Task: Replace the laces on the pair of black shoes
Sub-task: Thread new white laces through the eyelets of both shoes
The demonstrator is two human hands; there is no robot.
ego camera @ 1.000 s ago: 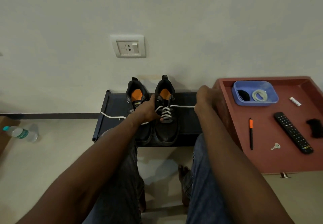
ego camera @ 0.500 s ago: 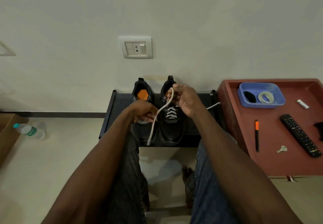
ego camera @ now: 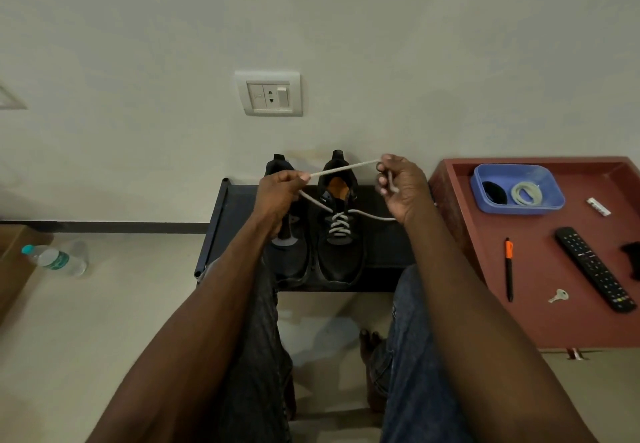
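Both hands have drawn apart since half a second ago, when they were bunched close over the right shoe. Now the left hand [ego camera: 280, 190] pinches one run of the white lace [ego camera: 343, 167], and the right hand [ego camera: 401, 184] grips the other part, fingers curled round it, so a length stretches taut between them above the shoe's collar. Two more strands run down from the hands to the crossed lacing on the right black shoe [ego camera: 341, 242]. That shoe stands beside the left black shoe [ego camera: 289, 255], which shows no lacing, on the dark counter [ego camera: 381, 255] against the wall.
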